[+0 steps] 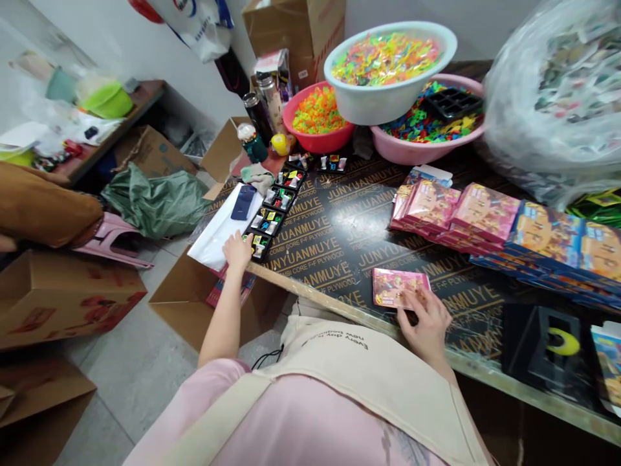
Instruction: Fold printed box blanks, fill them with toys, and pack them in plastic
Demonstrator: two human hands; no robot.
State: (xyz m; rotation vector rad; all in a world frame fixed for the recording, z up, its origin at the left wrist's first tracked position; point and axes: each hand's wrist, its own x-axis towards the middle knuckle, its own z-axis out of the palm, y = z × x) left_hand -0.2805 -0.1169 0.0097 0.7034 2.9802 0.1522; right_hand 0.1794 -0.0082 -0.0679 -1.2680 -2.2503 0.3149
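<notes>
Packing workshop: plywood bench [339, 220], basins [359, 107] of colourful pieces [385, 58], stacked boxes [488, 207], cartons [72, 298].

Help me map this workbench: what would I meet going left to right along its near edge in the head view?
Left hand, nearest black tray, pink box, right hand, yellow crescent, blue printed box.

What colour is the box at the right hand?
The box is mainly pink, with yellowish printed artwork; the head view shows it best.

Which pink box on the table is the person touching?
The pink box lying alone near the edge of the table, with the right hand on it. The other pink boxes there are stacked farther back, untouched.
</notes>
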